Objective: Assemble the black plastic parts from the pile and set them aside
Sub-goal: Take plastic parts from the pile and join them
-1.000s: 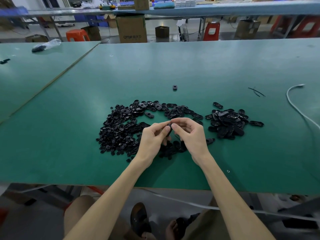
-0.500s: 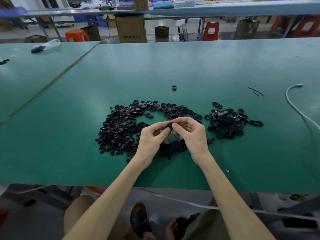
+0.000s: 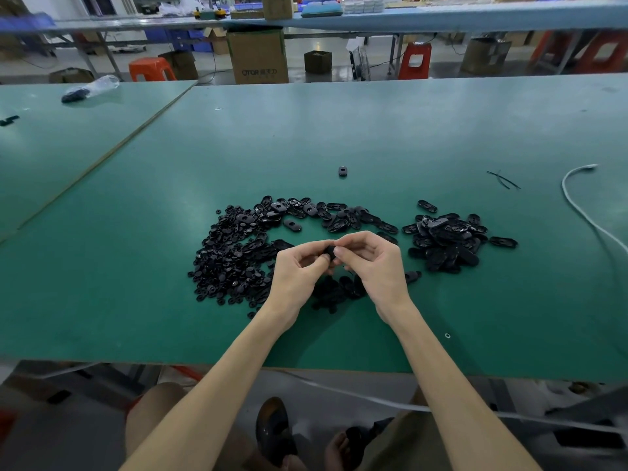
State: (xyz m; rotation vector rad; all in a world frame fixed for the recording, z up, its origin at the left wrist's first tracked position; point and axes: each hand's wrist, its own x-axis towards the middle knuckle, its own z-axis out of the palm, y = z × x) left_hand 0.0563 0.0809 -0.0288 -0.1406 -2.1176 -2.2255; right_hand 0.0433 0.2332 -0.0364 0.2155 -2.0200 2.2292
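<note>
Watching from my end: my left hand (image 3: 299, 270) and right hand (image 3: 377, 266) meet just above the green surface (image 3: 136, 300), over the near edge of the loose pile (image 3: 231, 260). Each grip is pinched on the same small black part (image 3: 329, 250), thumbs almost touching. A heap of oval pieces (image 3: 448, 243) sits to the right, with a white cable (image 3: 577, 205) further out.

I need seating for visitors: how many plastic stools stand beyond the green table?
3: an orange stool at left, a red stool right of centre, a second red stool far right, blurred. Others may be hidden.
</note>
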